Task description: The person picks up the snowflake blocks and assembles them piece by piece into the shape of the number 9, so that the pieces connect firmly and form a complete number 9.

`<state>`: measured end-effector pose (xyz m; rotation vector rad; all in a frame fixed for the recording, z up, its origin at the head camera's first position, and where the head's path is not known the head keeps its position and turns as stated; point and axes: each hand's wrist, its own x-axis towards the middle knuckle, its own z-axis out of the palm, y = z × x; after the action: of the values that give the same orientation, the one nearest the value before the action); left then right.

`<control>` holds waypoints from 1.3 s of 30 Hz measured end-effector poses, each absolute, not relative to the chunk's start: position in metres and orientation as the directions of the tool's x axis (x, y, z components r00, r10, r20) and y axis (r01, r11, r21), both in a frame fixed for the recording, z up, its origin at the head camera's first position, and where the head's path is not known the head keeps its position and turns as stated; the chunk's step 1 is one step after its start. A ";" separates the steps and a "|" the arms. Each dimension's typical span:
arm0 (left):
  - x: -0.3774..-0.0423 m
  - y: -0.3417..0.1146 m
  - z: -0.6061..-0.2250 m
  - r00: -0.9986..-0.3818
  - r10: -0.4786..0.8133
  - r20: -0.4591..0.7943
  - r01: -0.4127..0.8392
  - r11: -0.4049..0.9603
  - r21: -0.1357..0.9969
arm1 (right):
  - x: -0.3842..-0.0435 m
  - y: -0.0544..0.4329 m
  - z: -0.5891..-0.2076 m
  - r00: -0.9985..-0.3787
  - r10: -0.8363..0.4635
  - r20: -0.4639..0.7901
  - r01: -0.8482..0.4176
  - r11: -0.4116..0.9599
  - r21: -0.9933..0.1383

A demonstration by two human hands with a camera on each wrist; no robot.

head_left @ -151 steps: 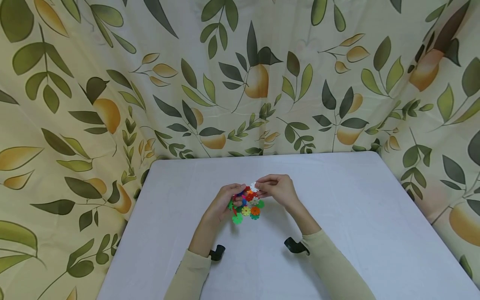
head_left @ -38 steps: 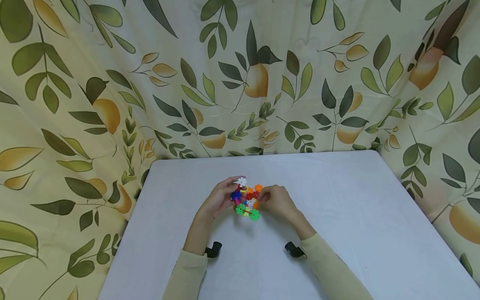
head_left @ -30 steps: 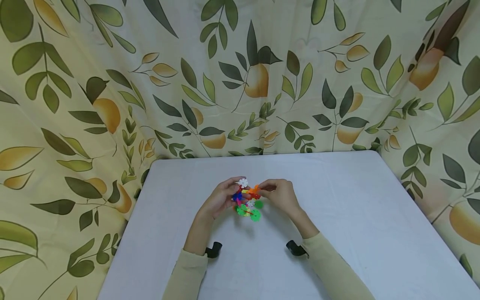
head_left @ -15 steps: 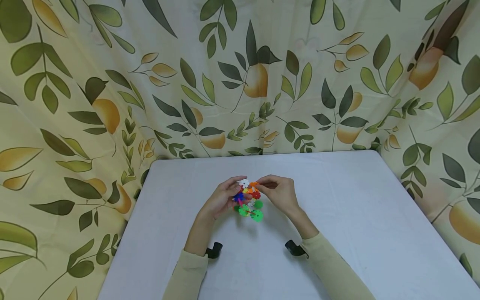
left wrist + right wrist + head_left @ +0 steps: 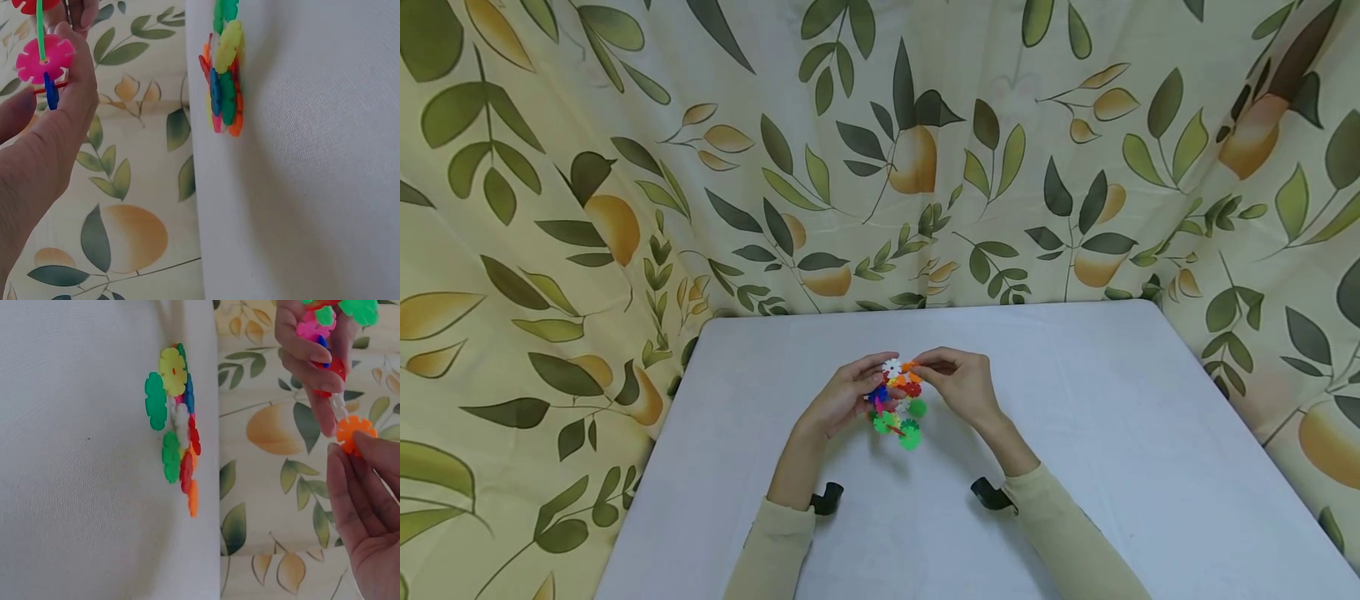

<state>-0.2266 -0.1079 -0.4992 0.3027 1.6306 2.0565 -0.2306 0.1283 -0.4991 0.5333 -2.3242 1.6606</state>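
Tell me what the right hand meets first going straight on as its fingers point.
Past the orange disc it pinches, the right hand would probably meet the white disc, with the left hand beyond; exact depth is unclear.

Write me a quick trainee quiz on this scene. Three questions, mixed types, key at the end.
1. Which hand pinches an orange notched disc between thumb and fingers?

2. In the head view, what colour is the lowest disc of the cluster?
A) White
B) Bright green
C) Dark blue

3. True or false: the left hand holds nothing.

Key:
1. The right hand.
2. B.
3. False; it holds the cluster.
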 end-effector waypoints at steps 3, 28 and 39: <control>-0.228 -0.108 -0.500 -0.849 0.513 -0.123 -0.237 -0.163 0.958 | -0.230 0.130 -0.498 -0.904 -0.152 0.399 -0.427 0.280 -0.860; -0.224 -0.103 -0.506 -0.845 0.527 -0.089 -0.206 -0.168 0.964 | -0.230 0.129 -0.510 -0.893 -0.119 0.433 -0.449 0.271 -0.851; -0.226 -0.102 -0.507 -0.843 0.529 -0.100 -0.216 -0.161 0.963 | -0.231 0.129 -0.510 -0.900 -0.149 0.410 -0.436 0.280 -0.855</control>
<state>-0.2257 -0.1020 -0.5074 0.3567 1.6302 2.0456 -0.2308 0.1289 -0.5099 0.5397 -2.3012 1.6619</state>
